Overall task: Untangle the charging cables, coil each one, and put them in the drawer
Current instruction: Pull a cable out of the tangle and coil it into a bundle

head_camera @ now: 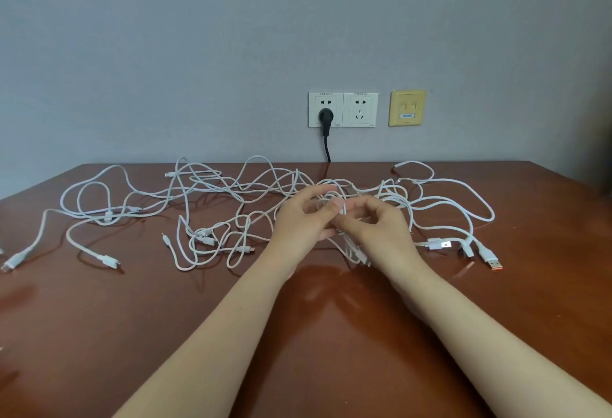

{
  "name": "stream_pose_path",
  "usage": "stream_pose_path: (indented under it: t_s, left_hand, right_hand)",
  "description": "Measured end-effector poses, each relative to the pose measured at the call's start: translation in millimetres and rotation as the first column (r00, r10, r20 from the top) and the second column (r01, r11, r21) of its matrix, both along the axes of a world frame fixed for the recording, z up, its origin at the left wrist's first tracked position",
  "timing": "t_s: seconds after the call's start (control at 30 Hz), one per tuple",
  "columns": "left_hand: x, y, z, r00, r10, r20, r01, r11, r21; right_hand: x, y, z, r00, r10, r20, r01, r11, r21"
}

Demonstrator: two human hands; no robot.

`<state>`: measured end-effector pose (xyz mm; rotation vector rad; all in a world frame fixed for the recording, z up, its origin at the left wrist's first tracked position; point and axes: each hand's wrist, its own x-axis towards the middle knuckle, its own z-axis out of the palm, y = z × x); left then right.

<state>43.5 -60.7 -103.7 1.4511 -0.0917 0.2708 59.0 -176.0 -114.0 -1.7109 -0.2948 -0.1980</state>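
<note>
The cables [205, 186] lie in one loose white tangle along the far half of the bench [298, 335], running nearly from its left edge to its right edge. At the middle of the tangle both hands work close together. The left hand [303, 219] has its fingers curled round a few strands. The right hand [381, 224] pinches strands between thumb and forefinger, and a small loop [326, 200] stands up between the two hands.

The main risk, as I judge it, is pulling before the strands are traced. Many strands cross here, and a tug on the wrong one would draw the loop tight into a knot. It would also drag the rest of the tangle toward the hands. The loose ends could snag too: the orange-tipped plug [493, 263] near the right edge and the connector [107, 260] toward the left edge may catch on other strands as they slide.

On the wall behind the bench are two white sockets [360, 109], a black plug [325, 116] in the left one with its cord dropping behind the far edge, and a yellow data socket [407, 108]. The black cord stays clear of the white tangle. No cable is coiled yet, and the drawer is not in view.
</note>
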Motion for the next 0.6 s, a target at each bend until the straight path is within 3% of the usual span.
stream_pose_path:
  t_s: [0.17, 0.33, 0.4, 0.43, 0.5, 0.6]
  left_hand:
    - [6, 9, 1, 0.988, 0.153, -0.036, -0.158, 0.968, -0.195]
    - [8, 18, -9, 0.968, 0.232, -0.092, -0.243, 0.962, -0.124]
    - [8, 20, -15, 0.963, 0.265, -0.056, -0.265, 0.964, 0.016]
    - [7, 22, -17, 0.953, 0.303, 0.019, -0.301, 0.935, 0.186]
    - [3, 23, -21, 0.931, 0.291, 0.219, -0.363, 0.784, 0.503]
    - [-5, 21, -24, 0.911, 0.164, 0.379, -0.392, 0.631, 0.669]
  right_hand:
    - [-9, 5, -3, 0.988, 0.01, 0.154, 0.011, 0.991, -0.133]
    - [-7, 3, -6, 0.97, -0.006, 0.243, 0.048, 0.984, -0.171]
    - [-6, 1, -7, 0.97, -0.011, 0.244, 0.063, 0.976, -0.207]
    - [-5, 0, -7, 0.97, -0.017, 0.242, 0.071, 0.974, -0.217]
    - [-5, -2, -8, 0.971, -0.031, 0.238, 0.085, 0.972, -0.22]
    - [-8, -4, -6, 0.97, -0.044, 0.241, 0.092, 0.977, -0.194]
